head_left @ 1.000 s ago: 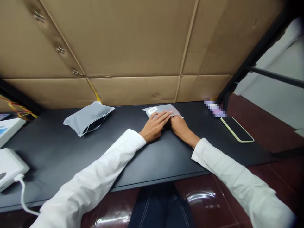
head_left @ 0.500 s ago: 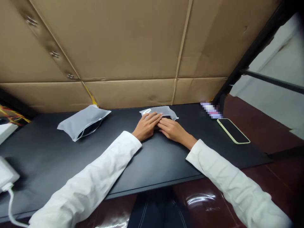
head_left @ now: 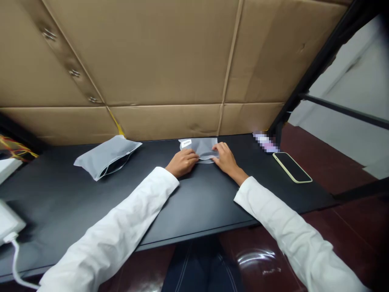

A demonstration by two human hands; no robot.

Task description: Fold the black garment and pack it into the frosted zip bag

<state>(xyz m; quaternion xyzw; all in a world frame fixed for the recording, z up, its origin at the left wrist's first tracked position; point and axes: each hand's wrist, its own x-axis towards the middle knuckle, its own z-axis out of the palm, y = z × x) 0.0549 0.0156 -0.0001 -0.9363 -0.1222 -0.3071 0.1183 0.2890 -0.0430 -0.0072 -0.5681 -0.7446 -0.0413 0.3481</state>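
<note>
A small frosted plastic pouch [head_left: 204, 147] with a white label near its left corner lies at the back middle of the black table. My left hand [head_left: 183, 162] grips its near left edge with bent fingers. At the near right edge, my right hand [head_left: 225, 159] pinches the pouch between thumb and fingers. The pouch's near edge, between the two hands, shows a slightly parted double layer. What is inside cannot be made out. To the left lies a larger frosted zip pouch [head_left: 107, 154], its mouth gaping toward the right, with neither hand on it.
A phone in a pale case [head_left: 292, 167] lies at the table's right end, beside a blurred-out purple and white item [head_left: 265, 142]. A white box with a cable [head_left: 10, 223] sits at the left edge. A cardboard wall [head_left: 164, 69] rises behind the black table [head_left: 91, 211].
My hands were together over the pouch; they have moved apart to its two near corners. More of the pouch and its label now shows, lying flatter. The view has shifted slightly.
</note>
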